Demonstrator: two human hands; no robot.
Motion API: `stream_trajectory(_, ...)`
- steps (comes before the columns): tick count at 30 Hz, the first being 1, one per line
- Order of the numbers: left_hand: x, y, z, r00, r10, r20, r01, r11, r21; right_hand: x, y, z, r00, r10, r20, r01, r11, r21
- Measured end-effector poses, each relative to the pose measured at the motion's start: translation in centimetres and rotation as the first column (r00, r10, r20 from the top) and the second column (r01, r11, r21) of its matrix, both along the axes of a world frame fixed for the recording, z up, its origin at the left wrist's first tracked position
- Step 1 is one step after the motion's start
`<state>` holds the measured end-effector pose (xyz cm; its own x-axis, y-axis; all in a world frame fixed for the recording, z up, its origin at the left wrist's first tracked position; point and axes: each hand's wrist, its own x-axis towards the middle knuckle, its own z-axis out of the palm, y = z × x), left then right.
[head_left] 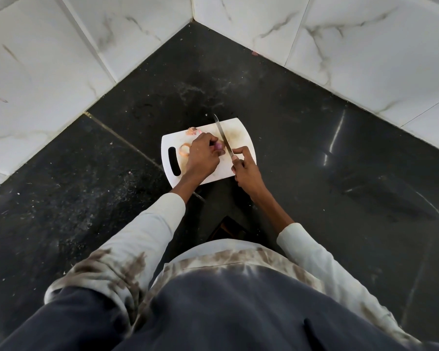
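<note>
Black stone counter [289, 122] runs into a corner of white marbled wall tiles [61, 59]. One white cutting board [241, 134] lies on it, its handle slot [174, 160] to the left. The left hand [203, 155] curls over one purple onion [219, 146] on the board's middle, hiding most of it. The right hand [246, 168] is clenched around one knife [222, 134], its handle buried in the fist. The blade sits hard against the onion; whether it bites in I can't make out. Two peel scraps lie on the board, one ring [184, 150] by the slot, one bit [193, 131] at the far edge. The knife tip pokes past that edge. Bare counter spreads wide on both sides.
</note>
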<state>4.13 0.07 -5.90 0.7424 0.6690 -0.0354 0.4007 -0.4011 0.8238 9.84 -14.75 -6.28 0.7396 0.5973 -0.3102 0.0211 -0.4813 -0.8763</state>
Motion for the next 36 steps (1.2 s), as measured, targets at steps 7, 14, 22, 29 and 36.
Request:
stream_trajectory(7, 0.4, 0.4, -0.5, 1.000, -0.014, -0.020, 0.014, 1.000, 0.006, 0.3, 0.0, 0.3, 0.994, 0.010, 0.106, -0.008, 1.000, -0.024)
stream_trajectory(14, 0.4, 0.4, -1.5, 1.000, 0.003, -0.025, -0.002, 0.999, 0.042, -0.4, 0.2, -0.2, 0.980, 0.019, 0.198, -0.010, 0.999, -0.042)
stream_trajectory(22, 0.4, 0.2, -1.8, 1.000, 0.012, -0.026, -0.010, 0.997, 0.081, -0.1, 0.3, 0.4, 0.965, 0.053, 0.256, -0.038, 0.997, -0.063)
stream_trajectory(29, 0.3, 0.2, -2.4, 0.999, -0.018, -0.046, 0.027, 0.977, 0.210, 0.6, 1.6, 1.1, 0.973, 0.062, 0.221, -0.040, 0.994, -0.099)
stream_trajectory(36, 0.1, 0.1, -2.4, 0.999, 0.009, -0.053, 0.003, 0.978, 0.207, 0.2, 1.9, 0.5, 0.974, 0.053, 0.220, -0.027, 0.993, -0.119)
